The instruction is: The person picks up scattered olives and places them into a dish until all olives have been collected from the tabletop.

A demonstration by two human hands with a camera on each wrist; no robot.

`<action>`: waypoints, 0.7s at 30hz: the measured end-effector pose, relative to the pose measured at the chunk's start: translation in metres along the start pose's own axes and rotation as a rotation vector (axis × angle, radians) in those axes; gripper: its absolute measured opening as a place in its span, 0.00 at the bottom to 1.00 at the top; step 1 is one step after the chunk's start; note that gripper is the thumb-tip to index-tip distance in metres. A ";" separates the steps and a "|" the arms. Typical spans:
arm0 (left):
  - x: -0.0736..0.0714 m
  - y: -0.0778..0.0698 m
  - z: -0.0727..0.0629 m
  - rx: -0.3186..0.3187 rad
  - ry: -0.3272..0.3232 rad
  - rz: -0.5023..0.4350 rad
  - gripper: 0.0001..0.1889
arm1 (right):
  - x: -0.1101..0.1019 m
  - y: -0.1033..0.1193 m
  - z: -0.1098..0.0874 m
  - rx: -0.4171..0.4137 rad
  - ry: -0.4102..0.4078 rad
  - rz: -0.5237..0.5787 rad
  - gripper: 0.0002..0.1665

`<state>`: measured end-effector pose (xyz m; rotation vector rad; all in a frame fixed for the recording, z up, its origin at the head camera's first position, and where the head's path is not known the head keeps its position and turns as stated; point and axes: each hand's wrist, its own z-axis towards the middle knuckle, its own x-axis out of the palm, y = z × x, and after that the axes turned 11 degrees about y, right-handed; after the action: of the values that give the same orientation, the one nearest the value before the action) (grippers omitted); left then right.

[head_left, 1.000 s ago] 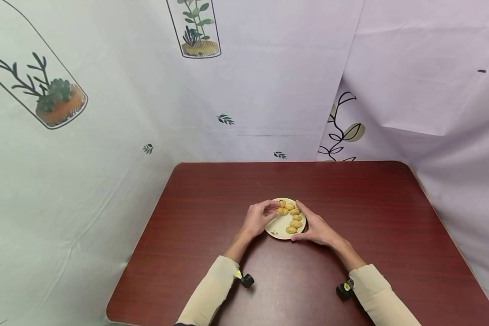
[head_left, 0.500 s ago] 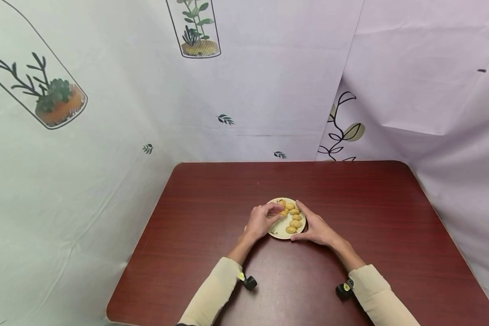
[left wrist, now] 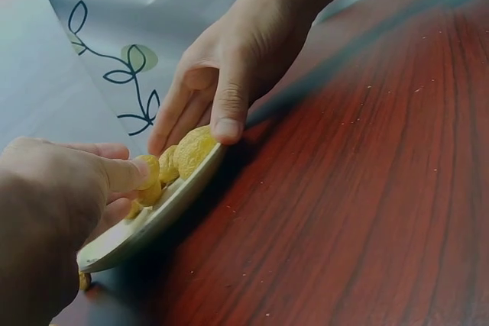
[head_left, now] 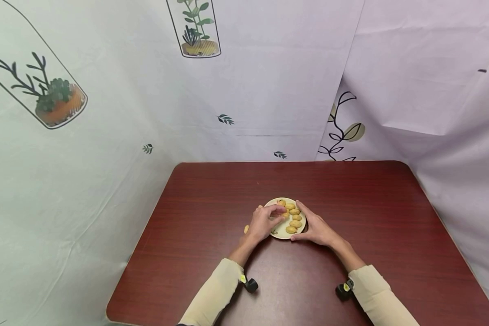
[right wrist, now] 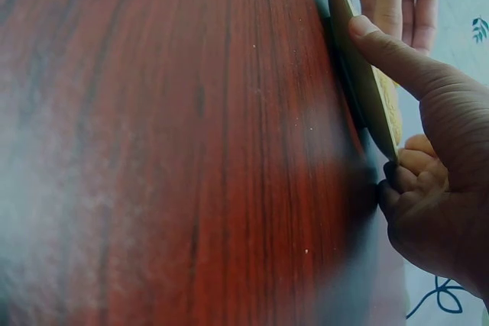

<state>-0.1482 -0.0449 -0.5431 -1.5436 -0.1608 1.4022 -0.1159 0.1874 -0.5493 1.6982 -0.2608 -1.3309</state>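
A round cream plate [head_left: 283,225] holds several yellow, wrinkled oval pieces [head_left: 295,223], lined up along its far and right sides. From the left my left hand [head_left: 265,222] reaches over the plate, thumb and fingertips around a wrinkled yellow piece [left wrist: 150,181] among the others. My right hand [head_left: 317,230] grips the plate's right edge, its thumb [right wrist: 382,43] on the near rim and its fingers at the far side. Past my left wrist, a loose yellow piece [head_left: 246,229] lies on the table.
The table [head_left: 212,194] is dark red wood grain with rounded corners. Behind it hangs white cloth [head_left: 269,90] printed with plants. In the left wrist view another yellow piece [left wrist: 84,280] shows just beyond the plate's lower edge. Small pale crumbs dot the wood.
My left hand has shifted right, farther over the plate, carrying a yellow piece in its fingertips. Loose pieces left of that hand have come into sight. My right hand and the plate keep their place.
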 end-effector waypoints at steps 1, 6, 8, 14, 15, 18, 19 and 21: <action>0.000 -0.001 0.000 -0.001 0.002 0.004 0.12 | 0.000 0.000 0.000 0.000 0.001 0.002 0.75; 0.003 -0.001 0.000 -0.005 0.003 0.025 0.12 | 0.000 -0.001 0.000 0.005 0.004 -0.005 0.75; 0.004 -0.001 0.000 -0.001 0.000 0.030 0.12 | 0.000 -0.001 0.000 0.007 0.004 -0.007 0.75; 0.005 -0.001 0.000 0.014 -0.008 0.070 0.12 | 0.000 -0.001 0.000 0.003 0.005 -0.005 0.75; 0.005 -0.002 0.000 0.016 -0.008 0.081 0.12 | 0.000 -0.001 0.000 0.003 0.005 -0.005 0.75; 0.005 -0.003 0.001 0.023 -0.010 0.134 0.12 | 0.000 -0.001 -0.001 0.004 0.005 -0.004 0.75; 0.005 -0.003 0.001 0.025 -0.011 0.148 0.12 | 0.000 -0.001 -0.001 0.005 0.005 -0.003 0.75; 0.005 -0.003 0.001 0.026 -0.016 0.170 0.12 | 0.000 0.000 -0.001 0.007 0.005 -0.001 0.74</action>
<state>-0.1458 -0.0396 -0.5442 -1.5542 -0.0210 1.5439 -0.1154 0.1882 -0.5496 1.7073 -0.2621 -1.3277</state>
